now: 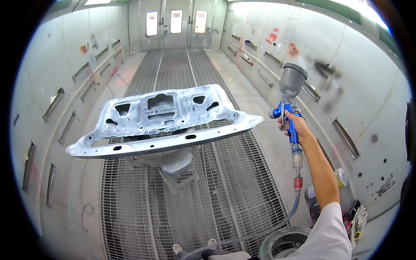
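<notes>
My right hand (296,125) is wrapped round the handle of a blue spray gun (287,108), with the arm stretched out. On top of the gun sits a dark grey paint cup (292,81), tilted slightly. An air hose (294,203) runs down from a red coupling under the handle and curves left across the floor. Left of the gun, and apart from it, a pale grey-white car body panel (138,113) with several cut-outs rests on a covered stand (175,168). The gun's nozzle points toward the panel's right end; no spray is clearly visible. My left hand is out of view.
Metal grating (229,186) covers the middle of the floor. A grey, tyre-like ring (281,240) lies by my right side. Tins (341,177) stand along the right wall, which has slotted vents (346,138). Windowed doors (176,37) close the far end.
</notes>
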The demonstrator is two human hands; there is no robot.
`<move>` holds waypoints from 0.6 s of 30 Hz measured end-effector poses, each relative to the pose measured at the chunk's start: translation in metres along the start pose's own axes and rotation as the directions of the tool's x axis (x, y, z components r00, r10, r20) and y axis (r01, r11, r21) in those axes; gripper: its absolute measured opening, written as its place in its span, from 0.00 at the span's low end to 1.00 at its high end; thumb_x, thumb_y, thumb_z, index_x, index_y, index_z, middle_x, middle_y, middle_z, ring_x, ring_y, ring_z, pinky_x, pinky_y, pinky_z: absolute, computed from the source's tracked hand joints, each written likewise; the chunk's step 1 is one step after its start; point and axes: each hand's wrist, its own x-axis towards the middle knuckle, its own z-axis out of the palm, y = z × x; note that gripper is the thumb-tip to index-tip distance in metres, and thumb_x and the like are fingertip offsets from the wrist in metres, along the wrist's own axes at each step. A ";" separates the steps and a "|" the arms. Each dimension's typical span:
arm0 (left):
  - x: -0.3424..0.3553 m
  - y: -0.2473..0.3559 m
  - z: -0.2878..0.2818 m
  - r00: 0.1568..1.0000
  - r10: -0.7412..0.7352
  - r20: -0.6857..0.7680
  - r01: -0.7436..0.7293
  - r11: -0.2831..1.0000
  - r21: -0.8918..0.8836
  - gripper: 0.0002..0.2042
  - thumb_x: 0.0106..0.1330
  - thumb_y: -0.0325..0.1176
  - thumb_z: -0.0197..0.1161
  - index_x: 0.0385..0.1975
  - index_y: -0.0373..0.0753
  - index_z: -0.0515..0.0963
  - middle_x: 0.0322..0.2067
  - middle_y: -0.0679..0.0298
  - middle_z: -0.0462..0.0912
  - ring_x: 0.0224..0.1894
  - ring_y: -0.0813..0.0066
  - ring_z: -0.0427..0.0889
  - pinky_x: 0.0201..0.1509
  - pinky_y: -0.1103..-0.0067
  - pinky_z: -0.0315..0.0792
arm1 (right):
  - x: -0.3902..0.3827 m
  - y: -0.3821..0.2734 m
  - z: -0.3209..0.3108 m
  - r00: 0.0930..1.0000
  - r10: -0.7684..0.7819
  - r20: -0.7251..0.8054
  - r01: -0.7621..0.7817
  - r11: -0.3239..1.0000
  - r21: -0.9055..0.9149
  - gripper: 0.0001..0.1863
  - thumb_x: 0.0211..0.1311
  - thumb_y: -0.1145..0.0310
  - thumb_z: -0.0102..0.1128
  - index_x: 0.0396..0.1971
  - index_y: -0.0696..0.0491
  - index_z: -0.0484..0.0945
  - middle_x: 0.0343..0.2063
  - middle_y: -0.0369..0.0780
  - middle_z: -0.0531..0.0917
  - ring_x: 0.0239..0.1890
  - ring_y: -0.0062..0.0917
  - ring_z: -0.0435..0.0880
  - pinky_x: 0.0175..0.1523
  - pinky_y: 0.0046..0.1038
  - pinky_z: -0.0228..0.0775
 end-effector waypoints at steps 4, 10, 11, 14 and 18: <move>0.006 0.002 -0.007 0.999 0.009 0.050 -0.009 1.000 -0.012 0.18 0.54 0.26 0.53 0.44 0.31 0.81 0.29 0.52 0.84 0.30 0.64 0.81 0.38 0.67 0.73 | 0.000 -0.016 0.030 1.000 0.002 -0.010 -0.002 0.995 -0.099 0.17 0.67 0.56 0.57 0.42 0.57 0.75 0.30 0.39 0.81 0.24 0.19 0.80 0.20 0.21 0.73; 0.026 -0.015 -0.026 1.000 0.016 0.004 -0.016 1.000 -0.002 0.13 0.56 0.29 0.55 0.37 0.29 0.80 0.25 0.50 0.82 0.28 0.62 0.79 0.34 0.66 0.71 | -0.018 -0.019 0.118 0.993 0.064 0.101 -0.049 0.989 -0.143 0.20 0.66 0.55 0.58 0.40 0.59 0.75 0.30 0.39 0.78 0.23 0.18 0.77 0.19 0.19 0.72; 0.034 -0.033 -0.034 0.999 0.024 -0.036 -0.025 0.999 -0.042 0.13 0.57 0.29 0.55 0.37 0.29 0.80 0.25 0.51 0.82 0.27 0.62 0.79 0.33 0.66 0.71 | -0.025 -0.020 0.149 0.983 0.088 0.158 -0.069 0.990 -0.123 0.19 0.66 0.55 0.58 0.41 0.58 0.75 0.29 0.39 0.78 0.23 0.17 0.77 0.18 0.18 0.70; 0.051 -0.027 -0.075 0.995 -0.089 -0.045 0.080 0.981 -0.174 0.14 0.59 0.30 0.55 0.40 0.30 0.80 0.24 0.53 0.81 0.25 0.66 0.76 0.30 0.68 0.70 | -0.048 -0.017 0.226 0.955 0.171 0.243 -0.161 0.985 -0.059 0.16 0.67 0.56 0.57 0.40 0.56 0.74 0.27 0.38 0.79 0.22 0.19 0.78 0.15 0.17 0.67; 0.066 -0.067 -0.126 0.979 -0.022 -0.203 0.014 0.999 -0.042 0.15 0.62 0.33 0.55 0.43 0.29 0.79 0.23 0.55 0.80 0.24 0.70 0.72 0.27 0.70 0.69 | -0.075 -0.017 0.343 0.889 0.191 0.415 -0.193 0.980 -0.039 0.18 0.67 0.53 0.56 0.41 0.54 0.76 0.28 0.37 0.80 0.22 0.18 0.77 0.17 0.18 0.70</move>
